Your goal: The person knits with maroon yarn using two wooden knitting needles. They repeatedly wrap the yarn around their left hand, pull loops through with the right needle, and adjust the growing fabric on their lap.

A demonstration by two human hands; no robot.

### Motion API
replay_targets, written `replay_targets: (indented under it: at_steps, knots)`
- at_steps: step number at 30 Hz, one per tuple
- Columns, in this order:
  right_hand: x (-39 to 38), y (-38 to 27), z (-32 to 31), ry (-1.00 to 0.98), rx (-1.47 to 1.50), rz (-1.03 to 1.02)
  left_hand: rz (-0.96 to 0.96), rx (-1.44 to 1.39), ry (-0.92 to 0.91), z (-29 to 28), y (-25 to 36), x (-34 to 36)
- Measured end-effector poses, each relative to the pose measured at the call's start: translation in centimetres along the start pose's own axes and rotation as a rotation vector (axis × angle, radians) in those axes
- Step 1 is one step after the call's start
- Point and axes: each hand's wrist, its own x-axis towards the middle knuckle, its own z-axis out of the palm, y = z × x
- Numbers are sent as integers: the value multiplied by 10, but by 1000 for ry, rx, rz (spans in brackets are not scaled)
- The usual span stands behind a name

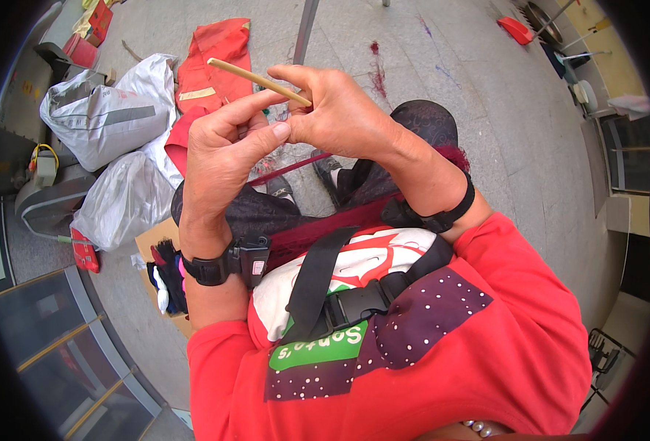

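Observation:
Above my knees, my left hand (226, 147) and my right hand (347, 110) meet with their fingertips touching. A thin pale wooden stick (248, 76) lies in my right hand, gripped near its lower end, and its far end points up to the left over my left fingers. My left hand's thumb and fingers are pinched together against my right hand; what they hold, if anything, is hidden. Dark red knitted-looking fabric (325, 229) lies across my lap. From it, or near it, a narrow dark red strand (288, 168) runs between my knees below the hands.
White sacks (108, 121) and a clear plastic bag (130, 202) stand at the left, near red cloth (218, 62). A cardboard box (152, 239) with dark bundles sits beside my left arm. Dark red fluff (376, 70) lies on the grey floor. A red dustpan (516, 31) is far right.

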Motion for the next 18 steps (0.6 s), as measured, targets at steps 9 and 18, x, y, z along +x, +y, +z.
replay_targets:
  at_steps: [9,18]
  knots:
    - [-4,-2,2,-39,-54,-5,-64,48,-55,-6,-1,-1]
    - [-6,-7,-3,-88,1,-80,-163,38,77,-9,-5,-4]
